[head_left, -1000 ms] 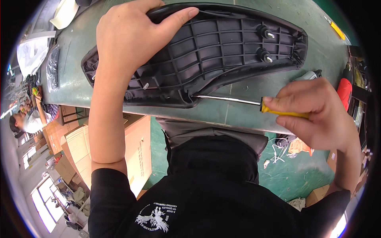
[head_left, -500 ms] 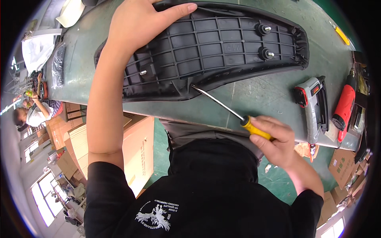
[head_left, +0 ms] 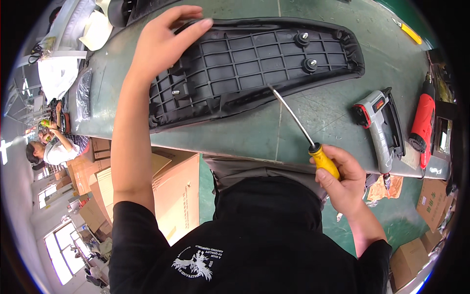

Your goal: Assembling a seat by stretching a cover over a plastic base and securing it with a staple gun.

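A long black vehicle seat (head_left: 245, 61) lies underside up on the green worktable. Its plastic base has a grid of ribs and metal bolts, with a black cover folded around the rim. My left hand (head_left: 164, 41) is at the seat's far left edge, thumb and fingers spread apart and not gripping; its palm side is partly hidden. In my right hand (head_left: 345, 183) is a screwdriver (head_left: 293, 117), its yellow handle wrapped by the fingers. The shaft points up and left, with the tip at the seat's near rim; whether it touches I cannot tell.
On the right of the worktable (head_left: 215, 142) lie a grey staple gun (head_left: 382, 127), a red heat gun (head_left: 424, 120) and a yellow cutter knife (head_left: 410, 33). Cardboard boxes (head_left: 176, 191) stand below the near edge. Another person (head_left: 58, 152) sits at far left.
The seat has shifted left and slightly turned. My left hand has loosened at its far edge. The screwdriver tip has left the cover fold and moved right along the near rim.
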`<state>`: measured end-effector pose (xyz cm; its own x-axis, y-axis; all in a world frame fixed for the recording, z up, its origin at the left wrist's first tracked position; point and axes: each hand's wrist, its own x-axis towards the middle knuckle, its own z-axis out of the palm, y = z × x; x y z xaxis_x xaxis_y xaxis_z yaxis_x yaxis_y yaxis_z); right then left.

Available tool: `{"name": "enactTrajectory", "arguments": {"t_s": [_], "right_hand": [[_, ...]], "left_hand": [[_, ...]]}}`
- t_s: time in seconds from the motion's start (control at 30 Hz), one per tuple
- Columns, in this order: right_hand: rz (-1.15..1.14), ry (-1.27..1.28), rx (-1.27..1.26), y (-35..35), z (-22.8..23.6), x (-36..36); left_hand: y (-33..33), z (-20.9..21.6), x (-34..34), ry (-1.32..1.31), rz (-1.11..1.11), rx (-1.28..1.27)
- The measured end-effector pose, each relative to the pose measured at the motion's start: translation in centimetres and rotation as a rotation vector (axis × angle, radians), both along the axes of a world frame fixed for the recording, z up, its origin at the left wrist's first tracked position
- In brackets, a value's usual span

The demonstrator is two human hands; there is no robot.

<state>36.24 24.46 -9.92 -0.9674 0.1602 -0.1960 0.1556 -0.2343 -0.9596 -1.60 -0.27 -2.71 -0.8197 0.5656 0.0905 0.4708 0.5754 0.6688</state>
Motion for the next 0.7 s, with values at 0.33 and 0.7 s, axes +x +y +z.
{"name": "enactTrajectory", "arguments": {"t_s": [0.33,0.7], "right_hand": [[-0.011,0.188,0.254,-1.2,-1.1,-0.4],[-0.01,0.214,0.232,-1.5,-0.8,-0.2]], "left_hand": [[-1.4,3.7,11.4,0.156,-0.393,-0.324],[-0.4,2.1,11.7,-0.095,-0.224,-0.221]]}}
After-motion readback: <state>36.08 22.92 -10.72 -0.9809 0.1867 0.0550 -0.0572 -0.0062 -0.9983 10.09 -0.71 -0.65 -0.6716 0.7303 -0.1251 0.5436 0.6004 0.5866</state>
